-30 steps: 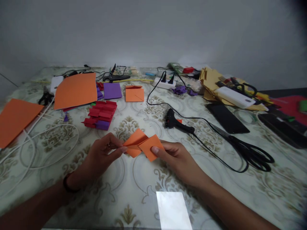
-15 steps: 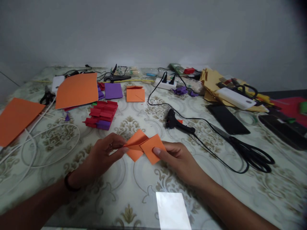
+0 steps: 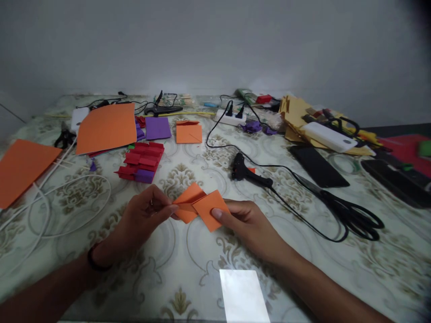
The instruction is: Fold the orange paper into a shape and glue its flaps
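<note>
Between my hands, above the table, is a folded piece of orange paper [image 3: 209, 210] with a squarish flap on the right and a creased part on the left. My left hand [image 3: 144, 215] pinches its left corner between thumb and fingers. On the right side, my right hand [image 3: 251, 224] grips the flap, thumb on top and fingers behind it. Whether the orange paper is one sheet or two overlapping pieces I cannot tell. Beyond my hands lie a block of folded red and purple paper [image 3: 143, 161] and a black glue gun [image 3: 249, 172].
Black-handled scissors [image 3: 350, 215] and a black phone [image 3: 318, 166] lie to the right. A white power strip [image 3: 230, 117] stands at the back. Orange sheets [image 3: 106, 128] and a looped white cable [image 3: 47, 211] are at left. A white card [image 3: 244, 296] lies near the front edge.
My left fingers have closed more tightly on the paper's left corner. The paper and both hands have shifted very slightly left in view.
</note>
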{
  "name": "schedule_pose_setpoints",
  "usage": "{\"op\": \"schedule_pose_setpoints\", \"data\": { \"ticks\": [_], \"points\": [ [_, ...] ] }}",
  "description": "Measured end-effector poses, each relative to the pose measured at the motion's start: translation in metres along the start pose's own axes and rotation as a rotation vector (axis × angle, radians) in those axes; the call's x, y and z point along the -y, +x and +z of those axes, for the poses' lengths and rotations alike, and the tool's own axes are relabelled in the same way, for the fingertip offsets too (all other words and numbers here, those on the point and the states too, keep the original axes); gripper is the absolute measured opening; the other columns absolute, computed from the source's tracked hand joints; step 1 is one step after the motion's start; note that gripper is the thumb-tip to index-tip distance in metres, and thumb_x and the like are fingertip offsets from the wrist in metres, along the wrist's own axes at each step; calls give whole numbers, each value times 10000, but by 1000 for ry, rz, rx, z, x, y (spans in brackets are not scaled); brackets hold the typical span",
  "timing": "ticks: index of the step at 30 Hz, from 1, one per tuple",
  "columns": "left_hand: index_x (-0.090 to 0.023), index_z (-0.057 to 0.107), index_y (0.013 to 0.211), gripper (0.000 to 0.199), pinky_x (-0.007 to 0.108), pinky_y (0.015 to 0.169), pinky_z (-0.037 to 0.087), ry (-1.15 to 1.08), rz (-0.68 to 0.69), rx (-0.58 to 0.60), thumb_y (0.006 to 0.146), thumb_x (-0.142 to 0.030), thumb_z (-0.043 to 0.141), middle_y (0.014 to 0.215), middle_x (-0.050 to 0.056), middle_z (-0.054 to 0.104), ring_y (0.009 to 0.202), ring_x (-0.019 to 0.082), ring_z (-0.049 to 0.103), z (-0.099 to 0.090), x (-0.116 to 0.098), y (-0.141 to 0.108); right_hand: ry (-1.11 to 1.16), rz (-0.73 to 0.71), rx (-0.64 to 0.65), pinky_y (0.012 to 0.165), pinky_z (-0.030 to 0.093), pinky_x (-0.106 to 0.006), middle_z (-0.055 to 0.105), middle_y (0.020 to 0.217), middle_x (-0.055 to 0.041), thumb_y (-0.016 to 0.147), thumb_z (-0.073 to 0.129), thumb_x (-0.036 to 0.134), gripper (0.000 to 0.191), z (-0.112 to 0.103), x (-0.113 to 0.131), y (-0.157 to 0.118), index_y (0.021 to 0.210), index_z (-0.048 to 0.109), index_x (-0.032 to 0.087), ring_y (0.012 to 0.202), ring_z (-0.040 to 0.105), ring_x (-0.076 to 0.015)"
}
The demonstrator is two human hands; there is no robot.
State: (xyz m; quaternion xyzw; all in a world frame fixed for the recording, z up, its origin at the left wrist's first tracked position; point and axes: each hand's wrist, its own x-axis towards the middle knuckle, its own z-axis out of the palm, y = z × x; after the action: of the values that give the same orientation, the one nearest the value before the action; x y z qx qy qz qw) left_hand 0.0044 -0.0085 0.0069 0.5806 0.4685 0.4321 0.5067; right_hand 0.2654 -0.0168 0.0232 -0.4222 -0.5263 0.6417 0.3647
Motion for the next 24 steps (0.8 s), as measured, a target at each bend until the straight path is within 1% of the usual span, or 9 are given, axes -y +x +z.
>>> {"op": "schedule_pose_setpoints", "data": {
  "ticks": [2, 3, 6, 8, 12, 17, 21, 24],
  "points": [
    [-230, 610, 910, 201, 215, 648, 624, -51, -2, -2, 912, -292, 801, 734, -43, 721, 702, 155, 774, 3, -2, 1, -23, 11, -21, 721, 506, -317, 784, 900, -53, 914, 759, 547, 350, 0, -1, 0, 877, 868, 216, 775, 628, -194],
    [-235, 603, 954, 193, 214, 661, 631, -80, 1, 15, 921, -282, 787, 732, -53, 718, 705, 152, 779, 4, -3, 2, -35, 16, -35, 712, 501, -319, 777, 883, -54, 908, 759, 560, 369, 0, -1, 0, 868, 865, 209, 768, 620, -196],
    [-231, 607, 1014, 178, 227, 717, 651, -96, 30, 27, 941, -282, 761, 809, -43, 736, 736, 132, 760, 4, -5, 4, -58, 27, -61, 692, 491, -318, 761, 863, -54, 904, 752, 580, 393, -1, -2, 0, 883, 867, 205, 754, 601, -197],
    [-222, 629, 1022, 163, 223, 725, 648, -67, 53, 22, 943, -284, 759, 845, -26, 752, 771, 132, 760, 3, -4, 5, -66, 12, -65, 686, 485, -312, 752, 872, -51, 907, 752, 573, 376, -2, -1, 0, 902, 874, 216, 752, 593, -192],
    [-204, 678, 951, 115, 232, 725, 642, -43, 31, 54, 955, -292, 752, 818, 3, 791, 776, 160, 800, -1, -3, 7, -99, -33, -80, 699, 484, -307, 738, 879, -42, 919, 746, 549, 341, -2, 3, 1, 890, 870, 233, 768, 593, -192],
    [-181, 733, 888, 189, 281, 712, 665, -62, -41, 72, 910, -352, 812, 766, 36, 813, 732, 203, 814, -3, -3, 9, -114, -55, -72, 716, 488, -309, 730, 886, -43, 926, 740, 531, 333, -3, 4, 2, 839, 834, 224, 794, 597, -201],
    [-181, 737, 864, 213, 267, 692, 659, -90, -43, 58, 867, -363, 849, 769, 35, 809, 727, 199, 812, -3, -6, 9, -112, -66, -66, 730, 476, -313, 702, 853, -42, 948, 709, 562, 401, -3, 4, 1, 764, 797, 217, 793, 582, -202],
    [-178, 728, 832, 215, 231, 643, 634, -64, -38, 50, 846, -347, 861, 763, 27, 794, 702, 180, 796, -3, -7, 8, -101, -60, -58, 753, 477, -316, 710, 850, -42, 968, 681, 582, 420, -3, 5, 0, 793, 822, 227, 815, 598, -212]
  ]
}}
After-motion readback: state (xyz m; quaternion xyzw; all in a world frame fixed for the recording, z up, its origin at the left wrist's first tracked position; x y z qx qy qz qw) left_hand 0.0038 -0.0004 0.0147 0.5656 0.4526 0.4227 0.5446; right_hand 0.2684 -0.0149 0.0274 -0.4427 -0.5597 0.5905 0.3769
